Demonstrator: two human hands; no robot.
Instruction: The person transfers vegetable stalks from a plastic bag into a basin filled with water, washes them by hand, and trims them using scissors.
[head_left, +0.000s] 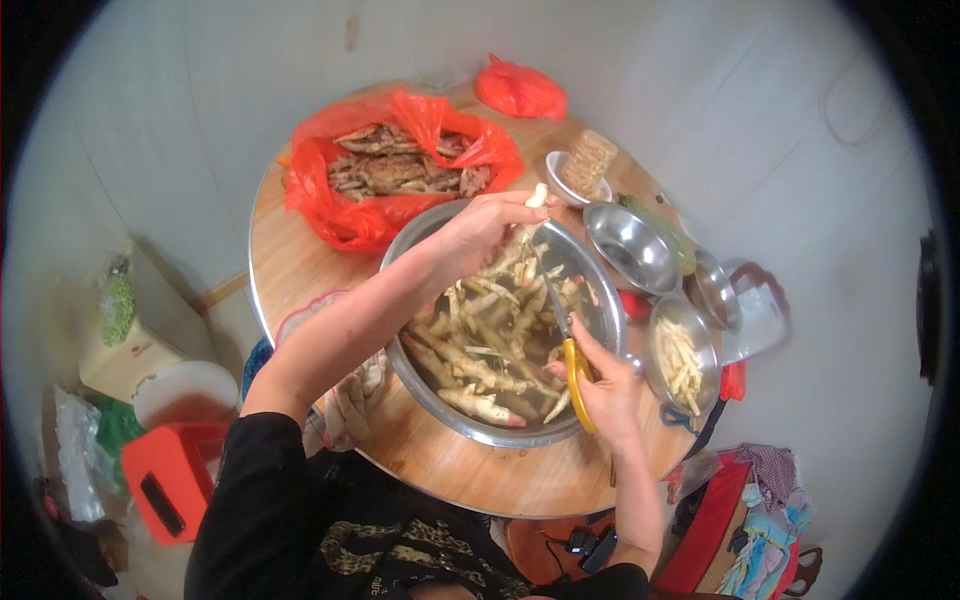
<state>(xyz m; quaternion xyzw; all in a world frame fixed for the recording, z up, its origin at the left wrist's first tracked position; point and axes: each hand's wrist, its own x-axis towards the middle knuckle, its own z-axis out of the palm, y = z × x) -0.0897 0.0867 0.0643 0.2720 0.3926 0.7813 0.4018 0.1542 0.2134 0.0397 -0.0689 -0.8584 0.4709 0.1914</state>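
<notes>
A large metal basin (616, 315) of cloudy water holds many pale ginger-like rhizomes (480, 405), some with pink tips. Over the basin's far side, my left hand (499, 217) grips a pale rhizome piece (537, 196), its end standing up between the fingers. My right hand (607, 382) holds scissors with yellow handles (576, 382) above the basin's right side. The scissor blades point up and away, just below my left hand; whether their tips touch the rhizome cannot be told. A metal bowl of pale cut strips (681, 367) stands right of the basin.
On the round wooden table (480, 480), an open red plastic bag (337, 221) holds brown, soil-stained pieces. A knotted red bag (520, 90) lies at the back. An empty metal bowl (634, 247) and a white bowl (559, 180) stand at right. A red stool (169, 480) is at lower left.
</notes>
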